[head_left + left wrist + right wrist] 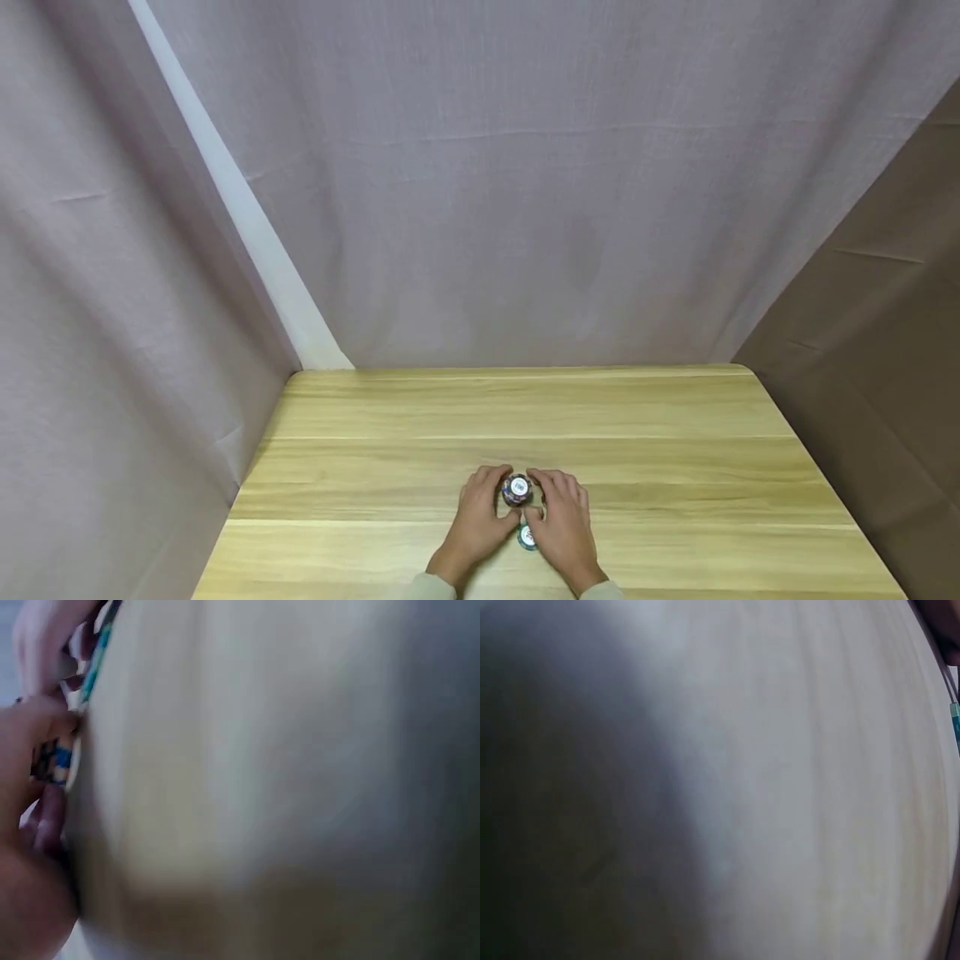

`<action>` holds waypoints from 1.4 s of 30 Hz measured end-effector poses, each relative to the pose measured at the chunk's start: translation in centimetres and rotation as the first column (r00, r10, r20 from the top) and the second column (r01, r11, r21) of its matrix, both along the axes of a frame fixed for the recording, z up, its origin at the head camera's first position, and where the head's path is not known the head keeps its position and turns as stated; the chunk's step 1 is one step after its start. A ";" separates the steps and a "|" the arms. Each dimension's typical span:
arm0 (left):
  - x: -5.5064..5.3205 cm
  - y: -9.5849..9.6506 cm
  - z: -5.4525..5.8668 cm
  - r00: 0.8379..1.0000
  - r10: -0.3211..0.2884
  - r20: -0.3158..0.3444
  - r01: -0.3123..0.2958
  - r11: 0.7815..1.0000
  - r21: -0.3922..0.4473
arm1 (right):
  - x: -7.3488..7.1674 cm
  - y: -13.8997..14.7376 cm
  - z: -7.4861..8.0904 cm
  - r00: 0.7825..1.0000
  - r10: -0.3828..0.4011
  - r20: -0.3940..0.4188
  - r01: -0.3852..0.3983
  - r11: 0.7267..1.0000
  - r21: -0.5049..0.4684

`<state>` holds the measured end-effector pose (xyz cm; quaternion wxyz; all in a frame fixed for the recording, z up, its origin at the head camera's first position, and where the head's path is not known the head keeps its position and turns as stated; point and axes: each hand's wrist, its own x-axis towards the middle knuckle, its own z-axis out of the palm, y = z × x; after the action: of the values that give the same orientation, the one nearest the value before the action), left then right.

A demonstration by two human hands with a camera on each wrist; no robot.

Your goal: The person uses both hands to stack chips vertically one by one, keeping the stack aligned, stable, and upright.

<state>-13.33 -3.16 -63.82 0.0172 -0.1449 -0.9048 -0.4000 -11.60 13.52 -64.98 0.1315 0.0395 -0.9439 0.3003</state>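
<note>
A short stack of dark poker chips [517, 490], its top face white in the middle and marked 100, stands on the wooden table between both hands. My left hand [480, 512] curves round its left side, index finger at the far edge and thumb at the near edge. From the right, my right hand [564, 518] curls round it in the same way. The stack's patterned side [61, 761] shows between left thumb and finger in the left wrist view. Nearer to me lies a green poker chip [527, 537], partly covered by the right hand. The right wrist view catches only the green chip's edge [955, 720].
The light wooden table [360, 475] spreads around the hands, with rounded far corners. Grey curtains [525, 208] hang behind and to the left, and a brown cloth [862, 333] hangs on the right. A pale strip [247, 200] shows between the curtains.
</note>
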 end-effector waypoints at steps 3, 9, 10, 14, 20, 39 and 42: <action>0.4 0.7 -0.5 0.996 0.082 -0.024 -0.082 0.997 0.005 | 0.2 0.3 -0.3 0.999 -0.031 -0.033 0.030 0.999 -0.044; 0.9 1.2 -1.6 0.983 0.174 -0.061 -0.176 0.984 -0.015 | 0.7 0.6 -0.7 0.990 -0.139 -0.028 0.134 0.982 -0.134; 0.9 1.3 -1.7 0.981 0.181 -0.073 -0.183 0.983 -0.028 | 0.8 0.7 -0.7 0.989 -0.149 -0.022 0.145 0.980 -0.139; 0.7 1.8 -2.3 0.974 0.186 -0.127 -0.195 0.979 -0.062 | 1.1 1.0 -0.3 0.985 -0.173 -0.009 0.171 0.977 -0.131; 0.6 2.3 -2.2 0.971 0.184 -0.154 -0.195 0.979 -0.059 | 2.3 1.3 0.3 0.976 -0.214 0.047 0.216 0.974 -0.062; 0.8 1.5 -1.2 0.974 0.173 -0.145 -0.180 0.983 -0.039 | 2.7 1.4 1.2 0.980 -0.150 0.134 0.156 0.987 -0.034; 0.6 1.4 -1.1 0.972 0.179 -0.150 -0.187 0.982 -0.037 | 2.5 1.3 1.6 0.987 -0.127 0.097 0.126 0.992 0.016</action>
<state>-12.68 -1.74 -64.97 0.1165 -0.0902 -0.9206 -0.3617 -9.13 14.81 -63.41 0.1038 -0.0344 -0.9513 0.2884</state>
